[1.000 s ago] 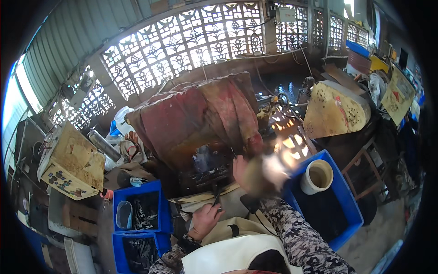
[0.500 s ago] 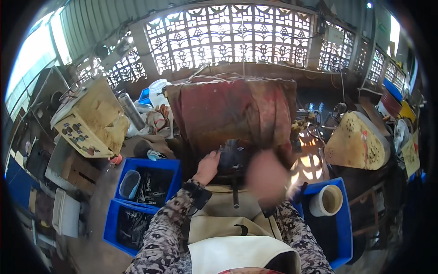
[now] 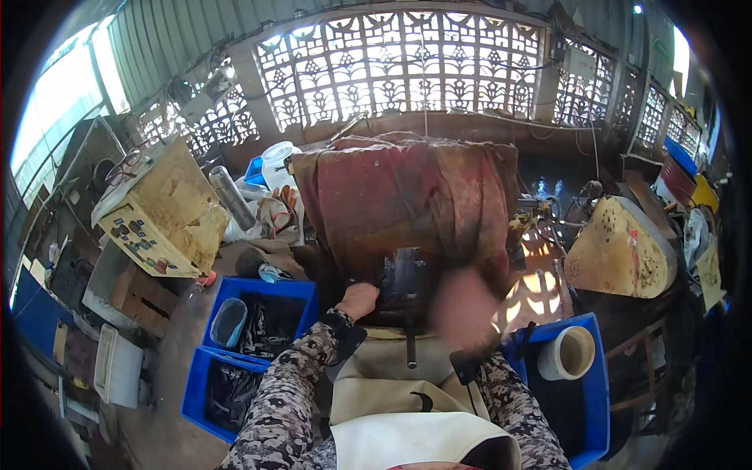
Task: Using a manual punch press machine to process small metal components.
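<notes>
Two hands are working at the centre of the frame in the head view, and I am watching them over a dark metal fixture (image 3: 399, 283) sitting under a big machine draped in a red, stained cloth (image 3: 407, 196). My left hand (image 3: 358, 300) is resting against the left side of that fixture, fingers curled onto it in a loose grip. My right hand (image 3: 464, 307) is smeared by motion blur just to the right of the fixture, so I cannot tell whether it is open, closed or holding anything. A thin dark bar (image 3: 410, 341) is hanging down from the fixture toward my pale apron (image 3: 392, 384).

Lower left of the frame, two blue crates (image 3: 235, 345) are holding dark metal parts, and a clear plastic scoop is lying in the upper one. Lower right, another blue crate (image 3: 591, 392) is holding a white roll of tape (image 3: 570, 352). A dusty yellow control box (image 3: 160, 215) is sitting at the left, and a yellowed perforated cover (image 3: 619, 251) at the right.

Judging how far along things are: the piece appears to be seated in the fixture and steadied, with the right hand's part of the work seemingly unfinished; nothing I can see shows a finished piece set aside.
</notes>
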Tool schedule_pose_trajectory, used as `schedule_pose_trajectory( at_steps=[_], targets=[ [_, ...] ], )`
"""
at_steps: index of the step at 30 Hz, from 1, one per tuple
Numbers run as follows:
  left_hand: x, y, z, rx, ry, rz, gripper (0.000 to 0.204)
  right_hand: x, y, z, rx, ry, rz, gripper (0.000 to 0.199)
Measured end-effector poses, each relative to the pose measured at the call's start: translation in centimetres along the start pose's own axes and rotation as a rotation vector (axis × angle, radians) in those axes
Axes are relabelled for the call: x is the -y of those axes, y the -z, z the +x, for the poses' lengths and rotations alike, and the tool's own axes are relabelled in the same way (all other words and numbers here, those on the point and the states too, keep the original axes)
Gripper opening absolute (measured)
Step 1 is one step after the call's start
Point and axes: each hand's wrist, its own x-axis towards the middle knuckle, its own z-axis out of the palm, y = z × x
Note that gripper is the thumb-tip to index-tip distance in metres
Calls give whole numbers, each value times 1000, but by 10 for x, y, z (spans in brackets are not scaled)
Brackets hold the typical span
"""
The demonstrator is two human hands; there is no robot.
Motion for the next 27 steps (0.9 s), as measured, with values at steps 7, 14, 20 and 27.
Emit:
schedule_pose_trajectory(
  at_steps=[7,14,20,27],
  targets=[
    [-1,-42,27,-28,-45,-115,18,-9,14,2,-38,-13,-36,17],
    [-5,-25,1,78,70,-127,18,-11,9,-3,-8,-19,-66,18],
    [-34,21,-7,-361,178,-150,18,-52,-17,10,-78,217,-145,19],
    [-122,77,-8,-549,19,-168,18,38,4,28,404,-689,1836,18]
  ],
)
